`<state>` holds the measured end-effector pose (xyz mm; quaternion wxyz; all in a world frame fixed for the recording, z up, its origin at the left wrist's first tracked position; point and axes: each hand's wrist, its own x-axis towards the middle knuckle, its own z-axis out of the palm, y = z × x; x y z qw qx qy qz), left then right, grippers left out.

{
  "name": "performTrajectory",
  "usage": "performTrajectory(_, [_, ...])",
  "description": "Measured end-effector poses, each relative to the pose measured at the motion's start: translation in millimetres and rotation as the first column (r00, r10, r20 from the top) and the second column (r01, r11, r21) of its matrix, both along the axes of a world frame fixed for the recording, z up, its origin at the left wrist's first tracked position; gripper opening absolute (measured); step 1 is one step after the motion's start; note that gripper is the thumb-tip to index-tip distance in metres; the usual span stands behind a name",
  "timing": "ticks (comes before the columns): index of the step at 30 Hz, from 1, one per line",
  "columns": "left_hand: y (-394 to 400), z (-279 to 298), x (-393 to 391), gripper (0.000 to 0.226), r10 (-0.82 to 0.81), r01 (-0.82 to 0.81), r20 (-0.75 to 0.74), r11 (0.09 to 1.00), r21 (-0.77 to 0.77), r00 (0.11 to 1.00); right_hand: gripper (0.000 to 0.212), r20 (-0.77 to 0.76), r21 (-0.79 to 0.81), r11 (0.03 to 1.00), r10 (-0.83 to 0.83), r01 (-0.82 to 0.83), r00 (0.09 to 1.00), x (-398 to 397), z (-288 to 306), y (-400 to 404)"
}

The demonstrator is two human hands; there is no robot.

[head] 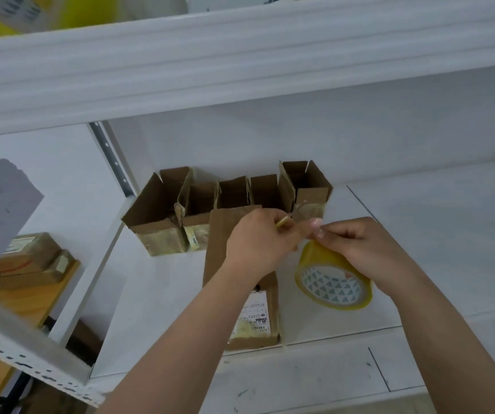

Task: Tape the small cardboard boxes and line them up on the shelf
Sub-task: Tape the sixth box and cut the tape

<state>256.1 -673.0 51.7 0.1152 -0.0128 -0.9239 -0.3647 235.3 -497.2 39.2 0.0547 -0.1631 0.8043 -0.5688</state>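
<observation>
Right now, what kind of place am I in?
Probably a stockroom or packing area: white metal shelving, a row of open cardboard boxes on the shelf, and a tape roll in your right hand.

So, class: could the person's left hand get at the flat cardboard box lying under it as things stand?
Probably not yet: the left hand hovers right above the flat box, but its fingers pinch the tape end.

light: bright, even, soft | shadows: faint beside boxes [228, 204] | glare: none | blur: upper left and left edge smeared | distortion: wide-angle bowing of shelf [240, 64] edges
</observation>
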Motion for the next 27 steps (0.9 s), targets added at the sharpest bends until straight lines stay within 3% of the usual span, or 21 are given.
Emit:
performTrajectory(4, [2, -2, -2, 0.031, -0.022, 0.019, -0.046, 0.998, -0.063, 0.999, 0.015, 0.105, 0.014, 0.998, 0.066, -0.067, 0.992, 0, 0, 4])
performTrajectory(9, [-10, -2, 5, 0.032, 0.001, -0.005, -0.108, 0.999, -0.04, 0.994, 0.061, 0.23, -0.098, 0.988, 0.138, -0.118, 0.963, -2, 4, 16])
performTrajectory(13, [-25, -6, 17, 0.033, 0.09, -0.089, -0.081, 0.996, 0.025, 0.993, 0.058, 0.253, -0.204, 0.972, 0.165, -0.114, 0.953, -5, 7, 21])
performTrajectory(22, [-46, -14, 40, 0.034, 0.214, -0.201, -0.095, 0.971, 0.129, 0.972, 0.055, 0.252, -0.095, 0.974, 0.224, -0.206, 0.941, -2, 17, 4])
performTrajectory(27, [-95, -21, 68, 0.046, 0.41, -0.381, -0.071, 0.888, 0.257, 0.909, 0.049, 0.251, 0.018, 0.987, 0.148, -0.157, 0.957, 0, 17, 20])
